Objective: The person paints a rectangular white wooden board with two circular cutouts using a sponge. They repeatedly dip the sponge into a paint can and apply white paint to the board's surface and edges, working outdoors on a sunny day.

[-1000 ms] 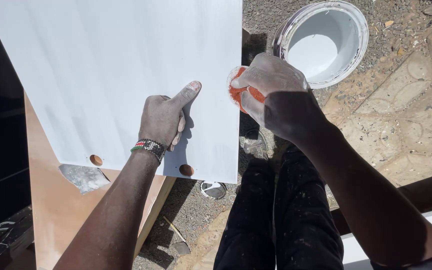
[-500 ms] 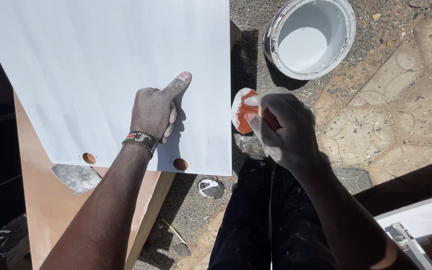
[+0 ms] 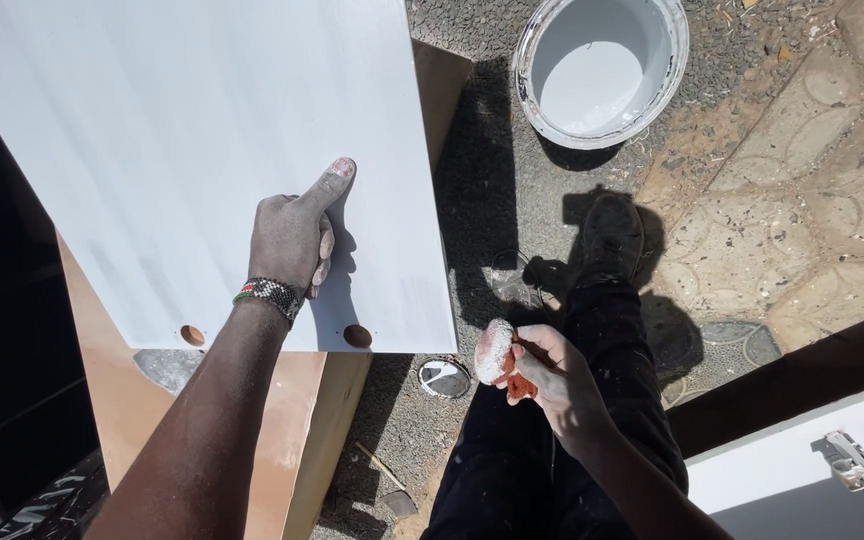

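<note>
Board [image 3: 182, 150], painted white, lies on a brown stand [image 3: 297, 420]. Left hand [image 3: 292, 235] rests on it near the lower edge, loosely curled, thumb out, grasping nothing. Right hand [image 3: 552, 385] grips an orange pad [image 3: 500, 355] over the knee, clear of the board. Bucket [image 3: 602, 65] of white paint stands well apart.

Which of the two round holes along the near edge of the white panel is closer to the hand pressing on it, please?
The right-hand hole, just below the left hand, by its shadow. The other hole sits further left, beyond the beaded wristband.
</note>
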